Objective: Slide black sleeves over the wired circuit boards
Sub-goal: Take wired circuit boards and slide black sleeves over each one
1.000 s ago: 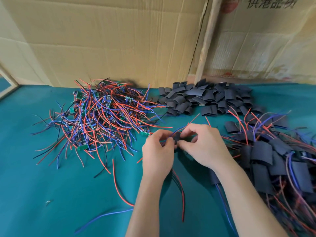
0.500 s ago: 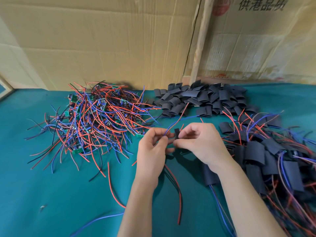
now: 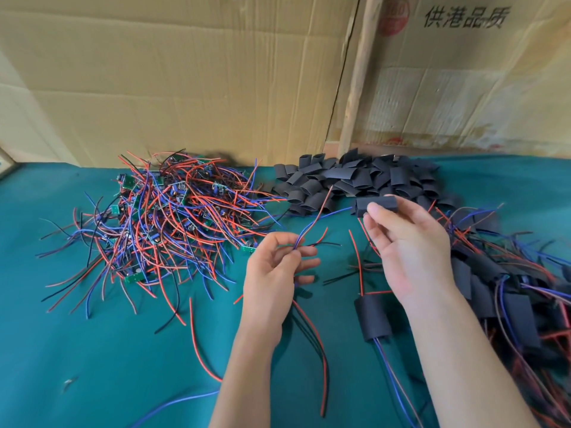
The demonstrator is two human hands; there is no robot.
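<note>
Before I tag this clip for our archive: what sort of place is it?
Probably a small hand-assembly bench: a green-covered table bearing a heap of wired circuit boards, a pile of black sleeves, and cardboard sheets behind.

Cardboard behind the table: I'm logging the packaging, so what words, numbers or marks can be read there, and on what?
"供港品质": dark print on the right cardboard box, top right.
Round red stamp on the same box: a number that looks like "100", with smaller text too blurred to read.
Faded red print along the box's lower edge: unreadable.
Left cardboard sheet: no text seen.
</note>
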